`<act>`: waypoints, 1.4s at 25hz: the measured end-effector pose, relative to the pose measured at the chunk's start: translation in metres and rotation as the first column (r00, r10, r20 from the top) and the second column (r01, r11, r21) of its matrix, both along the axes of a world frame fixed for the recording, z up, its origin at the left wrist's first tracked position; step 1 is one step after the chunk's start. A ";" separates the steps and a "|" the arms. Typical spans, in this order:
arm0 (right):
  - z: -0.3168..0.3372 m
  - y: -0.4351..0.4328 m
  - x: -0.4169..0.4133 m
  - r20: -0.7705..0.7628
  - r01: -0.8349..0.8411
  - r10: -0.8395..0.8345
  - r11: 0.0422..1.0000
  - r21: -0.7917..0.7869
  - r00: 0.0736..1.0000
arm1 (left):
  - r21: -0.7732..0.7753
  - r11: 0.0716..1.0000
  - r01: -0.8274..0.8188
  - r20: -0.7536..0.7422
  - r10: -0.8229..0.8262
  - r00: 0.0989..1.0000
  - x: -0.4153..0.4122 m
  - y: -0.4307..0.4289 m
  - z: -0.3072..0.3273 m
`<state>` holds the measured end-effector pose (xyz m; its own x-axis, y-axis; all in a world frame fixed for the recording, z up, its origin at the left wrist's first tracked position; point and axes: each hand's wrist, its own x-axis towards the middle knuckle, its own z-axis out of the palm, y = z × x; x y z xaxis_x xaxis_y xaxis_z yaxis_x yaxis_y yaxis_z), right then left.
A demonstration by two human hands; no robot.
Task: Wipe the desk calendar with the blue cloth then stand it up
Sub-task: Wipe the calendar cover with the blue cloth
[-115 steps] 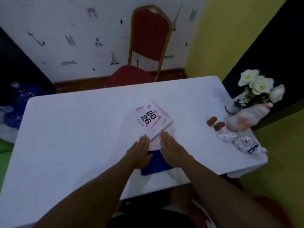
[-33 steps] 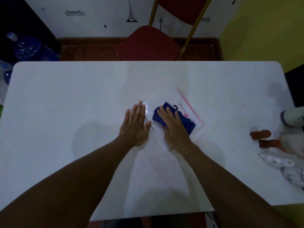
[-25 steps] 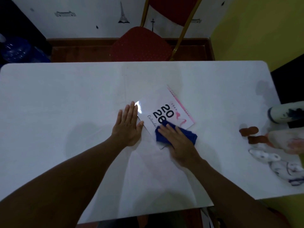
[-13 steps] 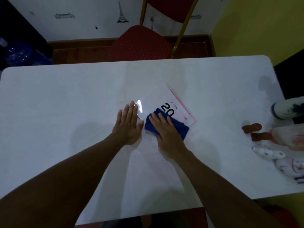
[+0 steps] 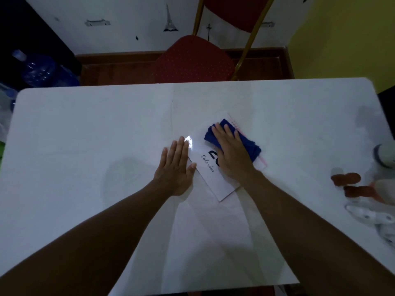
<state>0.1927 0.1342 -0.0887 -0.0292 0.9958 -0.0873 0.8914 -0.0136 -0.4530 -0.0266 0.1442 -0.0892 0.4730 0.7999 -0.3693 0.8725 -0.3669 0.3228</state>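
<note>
The white desk calendar [image 5: 215, 178] lies flat on the white table [image 5: 85, 135], turned at an angle, with black "Calendar" lettering showing near its middle. My right hand [image 5: 232, 154] lies flat on the folded blue cloth [image 5: 250, 144] and presses it onto the calendar's far half; the cloth hides most of the printed year. Flat on the table, my left hand [image 5: 177, 167] has its fingers apart and its thumb and fingertips at the calendar's left edge.
A red chair [image 5: 192, 58] with a gold frame stands behind the table's far edge. At the right edge are two brown pieces [image 5: 346, 178], white figurines [image 5: 372, 216] and a vase base [image 5: 384, 154]. A blue water bottle [image 5: 40, 69] is on the floor at left.
My right hand has slid the blue cloth away from me, from the near half of the calendar to its far end. My left hand has stayed at the left edge.
</note>
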 end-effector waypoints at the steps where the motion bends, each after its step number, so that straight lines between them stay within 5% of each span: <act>1: -0.001 0.014 0.000 -0.003 -0.022 0.022 1.000 0.007 1.000 | 0.000 1.000 -0.001 -0.005 0.001 1.000 0.000 0.000 0.000; 7: 0.004 -0.017 -0.015 -0.079 -0.085 0.087 0.996 0.025 0.993 | 0.010 1.000 0.012 -0.014 -0.012 1.000 0.000 0.000 0.000; 14: 0.019 -0.096 0.017 -0.133 -0.491 0.480 0.869 -0.065 0.867 | -0.012 1.000 0.006 -0.033 -0.006 0.999 0.002 0.000 0.000; 23: 0.005 0.021 0.008 -0.028 -0.167 0.166 0.984 -0.055 0.986 | -0.022 1.000 0.007 -0.016 -0.008 1.000 0.003 -0.001 0.007; 27: 0.005 -0.037 -0.011 -0.019 -0.266 0.266 0.964 0.025 0.964 | -0.051 0.999 0.016 -0.036 -0.017 0.999 0.002 0.001 0.006; 32: 0.011 -0.109 0.012 -0.058 -0.466 0.463 0.882 -0.070 0.884 | -0.053 0.999 0.012 -0.031 -0.014 0.999 0.002 0.002 0.006; 35: 0.013 -0.099 0.034 -0.066 -0.321 0.315 0.941 -0.107 0.947 | -0.039 0.999 0.007 -0.013 -0.007 1.000 0.002 0.001 0.005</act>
<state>0.2267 0.0348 -0.0754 -0.3495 0.9172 -0.1912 0.8355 0.2128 -0.5065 -0.0247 0.1456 -0.0837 0.4732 0.7817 -0.4061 0.8743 -0.3605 0.3250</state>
